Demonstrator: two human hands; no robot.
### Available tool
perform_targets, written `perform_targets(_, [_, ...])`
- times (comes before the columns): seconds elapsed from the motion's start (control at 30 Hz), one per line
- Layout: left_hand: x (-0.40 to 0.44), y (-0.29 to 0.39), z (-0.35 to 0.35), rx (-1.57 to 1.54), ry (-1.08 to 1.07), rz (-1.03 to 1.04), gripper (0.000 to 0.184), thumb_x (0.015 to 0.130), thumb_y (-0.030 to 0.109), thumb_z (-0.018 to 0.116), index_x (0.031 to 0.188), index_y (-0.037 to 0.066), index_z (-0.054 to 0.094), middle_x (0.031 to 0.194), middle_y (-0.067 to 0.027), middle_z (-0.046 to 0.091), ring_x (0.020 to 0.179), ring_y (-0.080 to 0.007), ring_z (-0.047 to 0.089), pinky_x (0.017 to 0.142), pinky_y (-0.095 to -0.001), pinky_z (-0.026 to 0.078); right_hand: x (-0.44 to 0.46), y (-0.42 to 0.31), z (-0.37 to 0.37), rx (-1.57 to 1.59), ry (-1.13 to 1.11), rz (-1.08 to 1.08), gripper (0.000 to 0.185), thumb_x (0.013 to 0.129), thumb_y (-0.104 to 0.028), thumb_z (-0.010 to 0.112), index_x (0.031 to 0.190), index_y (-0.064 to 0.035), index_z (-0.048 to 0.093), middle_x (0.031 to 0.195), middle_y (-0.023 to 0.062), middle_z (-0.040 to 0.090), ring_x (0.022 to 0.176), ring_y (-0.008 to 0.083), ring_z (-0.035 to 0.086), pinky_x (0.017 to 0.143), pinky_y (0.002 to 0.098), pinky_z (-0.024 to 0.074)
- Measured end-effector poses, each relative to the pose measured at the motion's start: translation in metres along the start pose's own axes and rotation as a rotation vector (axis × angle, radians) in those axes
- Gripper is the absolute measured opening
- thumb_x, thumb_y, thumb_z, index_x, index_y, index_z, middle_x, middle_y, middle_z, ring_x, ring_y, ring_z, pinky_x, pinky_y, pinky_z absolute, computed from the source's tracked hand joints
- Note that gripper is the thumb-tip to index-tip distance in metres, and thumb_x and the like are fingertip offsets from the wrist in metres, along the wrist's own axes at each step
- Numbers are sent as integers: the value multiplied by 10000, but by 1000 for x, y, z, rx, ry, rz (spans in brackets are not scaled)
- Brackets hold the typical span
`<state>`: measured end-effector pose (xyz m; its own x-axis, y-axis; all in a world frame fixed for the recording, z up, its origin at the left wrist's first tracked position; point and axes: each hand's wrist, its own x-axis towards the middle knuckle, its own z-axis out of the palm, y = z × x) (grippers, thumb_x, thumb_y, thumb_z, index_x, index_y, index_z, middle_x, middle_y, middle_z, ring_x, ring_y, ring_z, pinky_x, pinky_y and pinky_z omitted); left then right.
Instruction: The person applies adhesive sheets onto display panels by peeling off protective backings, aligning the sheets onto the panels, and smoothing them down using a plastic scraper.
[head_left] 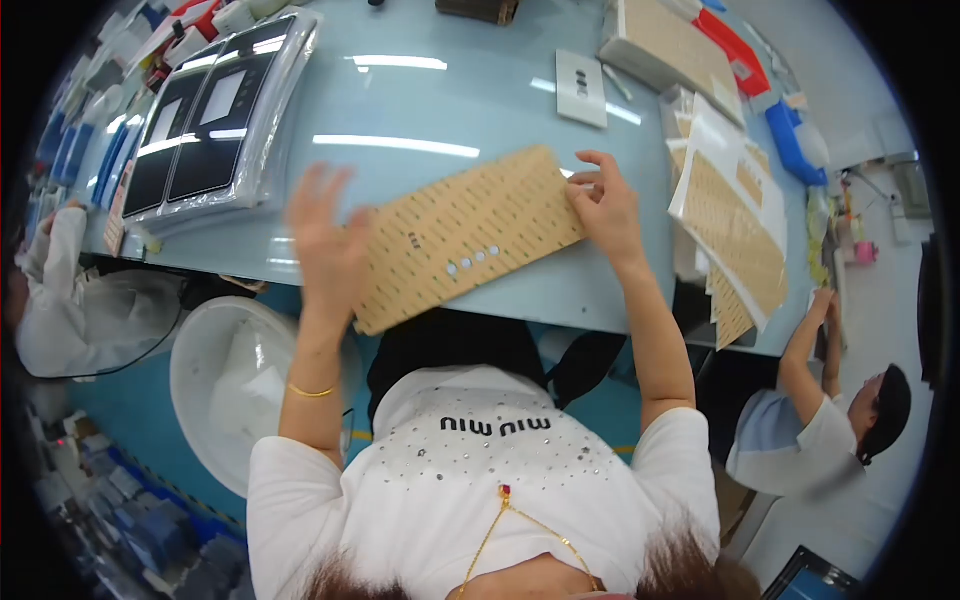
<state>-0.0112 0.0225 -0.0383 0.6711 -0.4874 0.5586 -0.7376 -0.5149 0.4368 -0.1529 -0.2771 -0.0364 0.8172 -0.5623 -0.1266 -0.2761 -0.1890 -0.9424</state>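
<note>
A tan paper-backed sheet with rows of small green marks lies at a slant over the table's front edge. It has a row of small round holes and a small slotted cutout. My right hand pinches its right end between thumb and fingers. At the sheet's left end is my left hand, blurred by motion, its fingers raised and apart; whether its palm touches the sheet is unclear.
Black panels in clear plastic are stacked at left. A small white plate lies behind the sheet. Tan-backed sheets pile up at right, near a blue holder. A white bin stands below left. Other people are at both sides.
</note>
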Motion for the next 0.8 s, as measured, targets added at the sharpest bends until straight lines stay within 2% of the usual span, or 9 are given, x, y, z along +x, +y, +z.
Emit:
perform_targets(0.03, [-3,16,12,-144,-145,49,600,769,97,683,1328,52,469,1387,-213,407,1266,-377,398,1060,-462,294,-10,4,9,-455,176,-372,320,816,-73,652,1121,-46,560,960,67,619,833,187,608,682,290,503])
perform_targets(0.07, [-6,38,21,-115,-265,86,573,792,159,676,1321,61,480,1401,-199,400,1293,-366,372,1062,-487,280,-16,8,16,-915,347,-745,376,782,-50,655,1146,-45,561,1011,93,610,863,229,602,696,313,509])
perform_targets(0.1, [-9,55,28,-88,-383,123,551,815,221,668,1314,69,490,1415,-186,393,1320,-356,346,1064,-511,265,-20,12,18,-891,293,-768,398,750,-9,629,1143,-51,591,1093,111,573,919,289,568,736,347,504])
perform_targets(0.13, [-13,62,33,-82,-408,127,551,815,221,668,1314,69,490,1415,-186,393,1320,-356,346,1064,-511,265,-27,14,20,-877,293,-745,398,750,-9,629,1143,-51,591,1093,111,573,919,289,568,736,347,504])
perform_targets(0.2, [-18,68,48,178,-568,234,600,878,359,582,1396,112,409,1487,-108,323,1374,-332,269,1099,-531,188,-39,16,20,-775,102,-792,352,743,24,607,1087,-44,631,1064,90,576,904,266,571,758,338,494])
perform_targets(0.23, [-18,67,51,173,-581,242,600,878,359,582,1396,112,409,1487,-108,323,1374,-332,269,1099,-531,188,-43,19,18,-775,106,-776,352,743,24,607,1087,-44,631,1064,90,576,904,266,571,758,338,494])
perform_targets(0.3, [-21,61,54,167,-491,279,598,882,459,536,1352,96,464,1446,-111,386,1332,-342,339,1063,-585,195,-49,24,14,-897,61,-864,347,730,16,591,1067,-45,644,1005,74,569,872,249,566,744,324,494])
perform_targets(0.5, [-20,64,55,195,-498,285,591,891,450,530,1365,105,461,1444,-121,389,1335,-336,338,1067,-572,188,-28,15,20,-956,20,-861,353,730,-36,584,1078,-64,634,896,49,540,764,210,534,688,320,483])
perform_targets(0.8, [-19,64,55,201,-509,283,615,879,469,540,1372,111,456,1447,-119,388,1339,-335,333,1067,-575,185,-17,17,24,-979,16,-875,356,736,-59,604,1090,-85,625,867,30,536,741,194,530,670,318,466])
